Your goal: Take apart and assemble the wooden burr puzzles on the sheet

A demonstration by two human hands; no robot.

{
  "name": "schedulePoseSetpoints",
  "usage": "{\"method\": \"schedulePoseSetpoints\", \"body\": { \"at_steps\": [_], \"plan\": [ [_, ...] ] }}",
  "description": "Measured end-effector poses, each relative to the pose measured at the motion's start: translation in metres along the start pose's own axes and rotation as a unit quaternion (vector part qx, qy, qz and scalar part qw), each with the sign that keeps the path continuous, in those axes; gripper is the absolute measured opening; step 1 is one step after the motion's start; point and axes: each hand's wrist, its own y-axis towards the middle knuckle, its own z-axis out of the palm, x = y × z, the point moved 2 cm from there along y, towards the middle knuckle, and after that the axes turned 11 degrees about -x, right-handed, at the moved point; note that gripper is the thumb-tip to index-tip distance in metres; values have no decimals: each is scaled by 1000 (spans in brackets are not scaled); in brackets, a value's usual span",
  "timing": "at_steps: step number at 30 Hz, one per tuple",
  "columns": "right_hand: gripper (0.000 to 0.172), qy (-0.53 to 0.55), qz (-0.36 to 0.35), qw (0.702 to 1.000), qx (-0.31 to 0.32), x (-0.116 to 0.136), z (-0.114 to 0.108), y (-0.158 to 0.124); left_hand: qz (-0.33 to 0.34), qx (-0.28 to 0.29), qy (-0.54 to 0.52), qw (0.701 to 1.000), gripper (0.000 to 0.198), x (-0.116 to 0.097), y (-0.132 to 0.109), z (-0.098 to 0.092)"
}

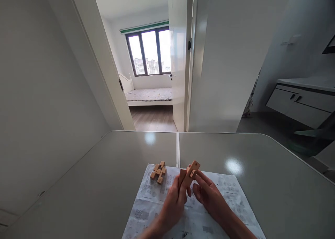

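Knobbly wooden cluster (pixel 158 171) sits on creased printed paper (pixel 146 204), glossy table (pixel 104 183) underneath. Left hand (pixel 173 200) is clamped on squared wooden blocks (pixel 188 179) over the sheet; right hand (pixel 209 194) touches them too, can't tell if it's pinching.

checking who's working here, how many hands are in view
2: the left hand, gripping wooden puzzle blocks over the printed paper, and the right hand, beside it by the same blocks. No others show.
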Motion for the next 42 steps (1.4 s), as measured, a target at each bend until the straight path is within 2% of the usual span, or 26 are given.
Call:
{"method": "schedulePoseSetpoints", "body": {
  "at_steps": [3, 6, 11, 17, 21, 27, 34, 42],
  "plan": [
    [46, 12, 2, 1000, 12, -1, -1, 1, 10, 6, 16, 1000, 37, -3, 1, 0],
    [50, 12, -3, 999, 30, -2, -1, 2, 26, 6, 22, 999, 37, -9, 0, 1],
    [45, 10, -1, 1000, 14, -3, -1, 1, 20, 12, -13, 1000, 38, -9, -1, 2],
    [41, 12, -7, 999, 52, -4, -2, 2, -13, -10, -87, 996, 72, 7, 2, 0],
    [40, 3, -8, 998, 59, -7, -5, 4, -14, 13, -88, 996, 66, 4, 5, -2],
    [56, 10, 3, 999, 42, -9, -6, 7, -28, 22, -58, 998, 54, -1, 7, -4],
    [57, -1, 8, 999, 41, -9, 0, 3, -49, 18, -81, 995, 61, 3, 7, -6],
    [57, -24, 6, 999, 27, -5, 4, -1, -57, 87, -172, 980, 48, 4, 4, 2]
  ]
}}
